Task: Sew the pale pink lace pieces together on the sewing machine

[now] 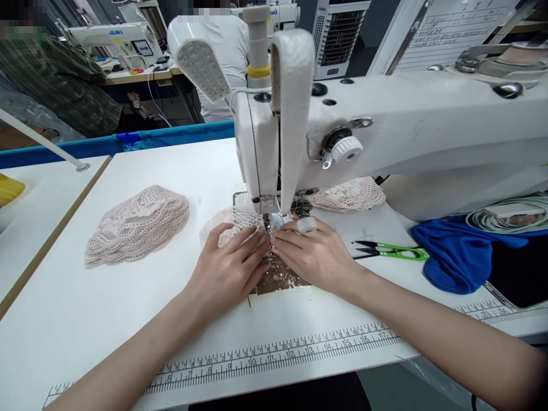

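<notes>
My left hand (229, 268) lies flat, fingers stretched out, pressing a piece of pale pink lace (240, 221) onto the bed of the white sewing machine (385, 131). Its fingertips are just left of the needle and presser foot (266, 220). My right hand (314, 254) lies flat on the other side, fingers pointing at the needle and touching the lace edge. A white thimble-like ring (306, 225) sits on one finger. The lace under my palms is hidden.
A stack of the same pink lace pieces (137, 225) lies to the left on the white table (128, 319); more lace (349, 195) sits behind the machine. Green thread snips (391, 251) and blue cloth (458, 257) lie right. Two people stand behind.
</notes>
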`<state>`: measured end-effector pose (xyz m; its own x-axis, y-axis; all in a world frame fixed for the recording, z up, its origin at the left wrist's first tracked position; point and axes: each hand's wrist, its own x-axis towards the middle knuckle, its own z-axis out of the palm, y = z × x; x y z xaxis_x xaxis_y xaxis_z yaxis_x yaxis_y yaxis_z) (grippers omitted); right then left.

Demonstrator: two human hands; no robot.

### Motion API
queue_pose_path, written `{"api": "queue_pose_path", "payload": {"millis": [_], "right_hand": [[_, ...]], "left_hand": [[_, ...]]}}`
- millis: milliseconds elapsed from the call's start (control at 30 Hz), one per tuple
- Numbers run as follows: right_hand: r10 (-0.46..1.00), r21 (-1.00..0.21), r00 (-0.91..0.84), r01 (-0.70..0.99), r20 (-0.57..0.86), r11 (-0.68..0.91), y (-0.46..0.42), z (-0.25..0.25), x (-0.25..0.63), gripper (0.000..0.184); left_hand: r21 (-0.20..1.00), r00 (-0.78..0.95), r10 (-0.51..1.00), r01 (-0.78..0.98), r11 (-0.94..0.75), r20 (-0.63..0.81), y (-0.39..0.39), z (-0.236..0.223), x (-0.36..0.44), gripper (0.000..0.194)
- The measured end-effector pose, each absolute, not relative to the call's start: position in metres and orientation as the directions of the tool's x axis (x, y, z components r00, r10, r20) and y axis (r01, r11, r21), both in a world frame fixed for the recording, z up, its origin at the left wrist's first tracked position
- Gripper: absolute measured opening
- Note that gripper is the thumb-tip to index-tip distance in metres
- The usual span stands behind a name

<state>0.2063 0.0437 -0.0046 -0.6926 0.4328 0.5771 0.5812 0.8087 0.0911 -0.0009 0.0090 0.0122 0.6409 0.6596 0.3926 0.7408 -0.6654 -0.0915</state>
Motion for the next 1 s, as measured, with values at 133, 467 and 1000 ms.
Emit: {"api": "queue_pose_path", "payload": {"millis": [133, 467, 1000], "right_hand": [[0.416, 0.108, -0.697, 0.575, 0.584, 0.811, 0.039, -0.005, 0.209, 0.018], [0.435, 0.089, -0.686, 0.587, 0.583, 0.805, 0.041, -0.006, 0.207, 0.018], [0.456, 0.086, -0.688, 0.598, 0.564, 0.796, 0.044, -0.008, 0.206, 0.020]], "left_hand": [[-0.121, 0.657, 0.643, 0.730, -0.672, 0.394, -0.001, 0.015, 0.002, 0.027], [-0.084, 0.650, 0.653, 0.731, -0.677, 0.389, 0.006, 0.013, -0.002, 0.027], [-0.033, 0.628, 0.695, 0.750, -0.661, 0.351, 0.013, 0.008, -0.007, 0.033]]}}
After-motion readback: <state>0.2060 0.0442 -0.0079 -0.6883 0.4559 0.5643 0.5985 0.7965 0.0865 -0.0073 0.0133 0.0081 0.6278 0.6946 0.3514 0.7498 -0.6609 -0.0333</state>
